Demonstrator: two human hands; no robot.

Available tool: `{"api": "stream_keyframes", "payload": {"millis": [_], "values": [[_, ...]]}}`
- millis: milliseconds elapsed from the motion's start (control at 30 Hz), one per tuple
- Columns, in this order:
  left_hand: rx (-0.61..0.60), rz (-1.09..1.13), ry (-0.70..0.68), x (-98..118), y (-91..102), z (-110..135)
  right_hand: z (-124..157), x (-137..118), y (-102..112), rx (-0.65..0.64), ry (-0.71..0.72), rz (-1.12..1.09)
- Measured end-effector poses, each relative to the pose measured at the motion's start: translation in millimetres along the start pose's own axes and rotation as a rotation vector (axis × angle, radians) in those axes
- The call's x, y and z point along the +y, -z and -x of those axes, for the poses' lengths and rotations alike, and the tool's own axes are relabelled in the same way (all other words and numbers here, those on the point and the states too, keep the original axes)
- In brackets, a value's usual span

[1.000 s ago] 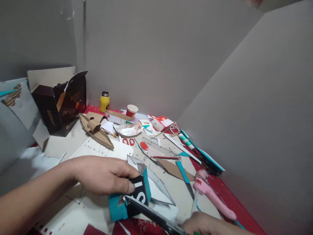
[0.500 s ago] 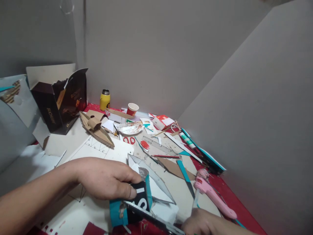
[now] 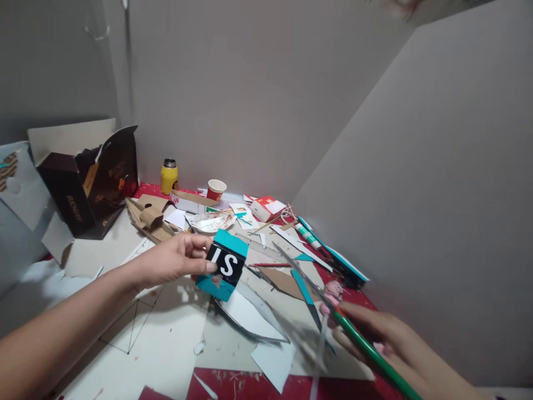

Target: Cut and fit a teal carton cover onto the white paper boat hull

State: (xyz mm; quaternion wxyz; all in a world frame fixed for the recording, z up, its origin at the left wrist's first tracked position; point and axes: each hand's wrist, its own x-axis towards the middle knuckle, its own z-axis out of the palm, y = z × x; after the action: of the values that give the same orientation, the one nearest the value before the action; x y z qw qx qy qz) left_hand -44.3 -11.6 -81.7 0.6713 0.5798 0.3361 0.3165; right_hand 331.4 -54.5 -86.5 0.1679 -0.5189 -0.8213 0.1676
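My left hand (image 3: 177,258) pinches a teal and black cardboard piece (image 3: 234,269) with white letters, held up over the table. Its thumb lies across the front; the other fingers are partly behind. A pair of scissors (image 3: 353,329) with a green handle is gripped by my right hand (image 3: 377,336). The blades are spread apart and clear of the cardboard, the lower one smeared by motion. Beneath the cardboard piece rests a pointed, boat-shaped paper form (image 3: 250,316). Partly hidden behind my right hand is a pink glue gun (image 3: 333,290).
A dark box (image 3: 89,194) stands at the left, with a yellow bottle (image 3: 169,176) and a paper cup (image 3: 216,190) along the back wall. A brown cardboard boat (image 3: 147,218), a red pencil (image 3: 270,265) and cardboard scraps lie about. Grey walls bound the back and right.
My left hand has raised the cardboard piece from low near the front, its lettering now facing me. The scissors have moved up and right, away from it, and show their open blades.
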Motion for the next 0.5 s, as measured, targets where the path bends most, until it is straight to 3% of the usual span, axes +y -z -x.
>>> {"api": "stream_keyframes", "payload": {"millis": [200,333,500], "values": [[0.042,-0.066,-0.01,-11.0,-6.1,-7.7,-15.7,27.2,-24.1,-0.083,-0.2,0.558],[0.044,-0.099,0.006,-16.7,-20.0,-11.5,-14.7,31.4,-33.3,-0.132,-0.225,0.596],[0.026,-0.209,0.034,-21.1,-39.2,-13.2,-11.7,26.6,-29.1,-0.129,-0.153,0.546]]}}
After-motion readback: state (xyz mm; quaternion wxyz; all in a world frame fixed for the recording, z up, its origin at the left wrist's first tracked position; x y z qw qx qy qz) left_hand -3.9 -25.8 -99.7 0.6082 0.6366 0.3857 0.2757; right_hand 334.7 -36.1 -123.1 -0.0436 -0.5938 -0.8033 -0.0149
